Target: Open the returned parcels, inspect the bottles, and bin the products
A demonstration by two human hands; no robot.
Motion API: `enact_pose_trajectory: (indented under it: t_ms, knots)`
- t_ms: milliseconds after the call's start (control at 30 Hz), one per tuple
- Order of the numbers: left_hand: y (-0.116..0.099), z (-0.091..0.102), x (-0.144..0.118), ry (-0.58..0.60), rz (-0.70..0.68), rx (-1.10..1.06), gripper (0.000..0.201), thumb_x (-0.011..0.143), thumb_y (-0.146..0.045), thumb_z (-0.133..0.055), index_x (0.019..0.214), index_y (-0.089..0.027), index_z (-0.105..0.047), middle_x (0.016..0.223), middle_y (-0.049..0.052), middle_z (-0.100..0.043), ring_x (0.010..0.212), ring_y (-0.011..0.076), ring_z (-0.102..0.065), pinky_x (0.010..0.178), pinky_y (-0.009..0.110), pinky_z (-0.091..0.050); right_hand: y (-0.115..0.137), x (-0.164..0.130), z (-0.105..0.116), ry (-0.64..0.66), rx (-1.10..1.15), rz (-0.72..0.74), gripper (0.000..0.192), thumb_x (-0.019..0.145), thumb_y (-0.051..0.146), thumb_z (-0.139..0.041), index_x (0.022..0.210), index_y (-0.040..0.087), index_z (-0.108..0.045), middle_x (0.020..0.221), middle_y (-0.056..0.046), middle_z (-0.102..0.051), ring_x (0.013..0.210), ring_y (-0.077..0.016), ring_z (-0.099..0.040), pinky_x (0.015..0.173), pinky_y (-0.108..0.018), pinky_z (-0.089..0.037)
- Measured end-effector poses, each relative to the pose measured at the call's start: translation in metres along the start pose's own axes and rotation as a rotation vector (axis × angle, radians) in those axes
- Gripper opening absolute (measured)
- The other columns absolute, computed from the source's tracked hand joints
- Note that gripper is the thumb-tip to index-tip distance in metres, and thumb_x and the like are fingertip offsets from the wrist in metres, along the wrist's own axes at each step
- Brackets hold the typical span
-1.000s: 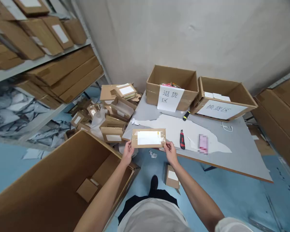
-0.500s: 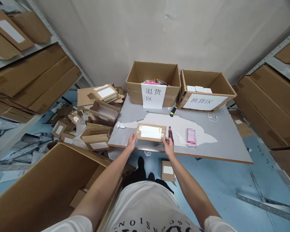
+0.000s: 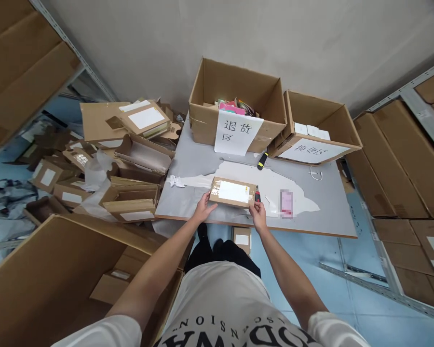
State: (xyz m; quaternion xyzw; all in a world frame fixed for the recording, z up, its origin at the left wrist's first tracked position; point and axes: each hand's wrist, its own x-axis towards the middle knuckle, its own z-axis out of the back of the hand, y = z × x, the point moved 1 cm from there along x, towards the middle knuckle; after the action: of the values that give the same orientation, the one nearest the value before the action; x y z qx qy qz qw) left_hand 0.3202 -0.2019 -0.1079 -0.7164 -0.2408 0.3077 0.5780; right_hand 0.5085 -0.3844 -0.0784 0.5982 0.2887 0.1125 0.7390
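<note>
Flat cardboard parcel [image 3: 233, 192] at near edge of surface [image 3: 321, 219], beside red cutter [image 3: 257, 195]. Your left hand [image 3: 204, 210] and right hand [image 3: 258, 215] fingers pinch its short ends. Looks light, stiff, taped label slick; grip bare cardboard edges.

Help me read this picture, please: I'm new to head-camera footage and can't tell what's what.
There is no machine here. A camera worn on a person's head looks down at their own bare arms. The left hand and right hand hold a flat cardboard parcel with a white label at its two ends, over the grey table. A red-and-black utility knife lies beside the right hand. At the back stand two open boxes, the left box and the right box, each with a paper sign.
</note>
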Motion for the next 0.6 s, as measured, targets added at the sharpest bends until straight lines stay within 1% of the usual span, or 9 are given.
enact_pose_trajectory:
  t_ms: [133, 267, 367, 433, 467, 533, 600]
  knots:
    - [0.007, 0.002, 0.005, 0.010, -0.016, 0.086, 0.080, 0.065, -0.027, -0.071, 0.137, -0.017, -0.038, 0.143, 0.016, -0.045, 0.135, 0.0290, -0.039, 0.114, 0.046, -0.027, 0.001, 0.001, 0.002, 0.061, 0.006, 0.031, 0.048, 0.063, 0.043, -0.074, 0.096, 0.022, -0.048, 0.115, -0.013, -0.065, 0.110, -0.0245, -0.062, 0.097, -0.045, -0.047]
    - [0.014, 0.001, 0.004, 0.011, -0.043, 0.175, 0.085, 0.065, -0.023, -0.069, 0.142, -0.018, -0.033, 0.147, 0.015, -0.040, 0.138, 0.0286, -0.035, 0.115, 0.044, -0.025, -0.009, 0.005, 0.004, 0.073, 0.009, 0.038, 0.056, 0.059, 0.039, -0.076, 0.103, 0.022, -0.047, 0.130, -0.016, -0.057, 0.117, -0.0242, -0.058, 0.100, -0.046, -0.045]
    - [0.021, -0.003, -0.001, 0.013, -0.024, 0.178, 0.090, 0.067, -0.024, -0.068, 0.146, -0.017, -0.025, 0.151, 0.016, -0.034, 0.140, 0.0288, -0.031, 0.115, 0.045, -0.025, -0.021, 0.010, 0.007, 0.090, -0.031, 0.050, 0.068, 0.060, 0.037, -0.075, 0.119, 0.022, -0.044, 0.135, -0.015, -0.052, 0.121, -0.0235, -0.056, 0.103, -0.047, -0.043]
    - [0.026, -0.004, -0.005, -0.030, 0.000, 0.170, 0.092, 0.068, -0.026, -0.069, 0.147, -0.017, -0.024, 0.152, 0.017, -0.032, 0.141, 0.0288, -0.029, 0.115, 0.045, -0.025, -0.027, 0.015, 0.010, 0.122, -0.093, 0.058, 0.079, 0.061, 0.037, -0.073, 0.131, 0.023, -0.039, 0.137, -0.013, -0.052, 0.121, -0.0237, -0.055, 0.104, -0.049, -0.041]
    - [0.027, -0.003, -0.006, -0.059, 0.010, 0.178, 0.090, 0.068, -0.028, -0.069, 0.147, -0.017, -0.027, 0.151, 0.016, -0.034, 0.141, 0.0286, -0.030, 0.115, 0.045, -0.025, -0.029, 0.017, 0.012, 0.138, -0.129, 0.065, 0.082, 0.062, 0.037, -0.072, 0.135, 0.023, -0.037, 0.137, -0.012, -0.052, 0.121, -0.0237, -0.055, 0.104, -0.049, -0.041]
    - [0.028, 0.002, -0.006, -0.116, 0.021, 0.221, 0.081, 0.067, -0.030, -0.070, 0.140, -0.018, -0.040, 0.145, 0.014, -0.044, 0.138, 0.0290, -0.036, 0.114, 0.045, -0.026, -0.030, 0.022, 0.016, 0.161, -0.206, 0.087, 0.082, 0.064, 0.038, -0.070, 0.138, 0.023, -0.039, 0.132, -0.010, -0.056, 0.116, -0.0236, -0.058, 0.102, -0.047, -0.043]
    - [0.028, 0.007, -0.003, -0.146, 0.037, 0.272, 0.067, 0.066, -0.032, -0.071, 0.129, -0.018, -0.054, 0.133, 0.012, -0.057, 0.130, 0.0308, -0.046, 0.112, 0.046, -0.030, -0.030, 0.027, 0.019, 0.175, -0.275, 0.115, 0.075, 0.065, 0.038, -0.069, 0.134, 0.020, -0.046, 0.116, -0.008, -0.065, 0.103, -0.0235, -0.063, 0.097, -0.046, -0.047]
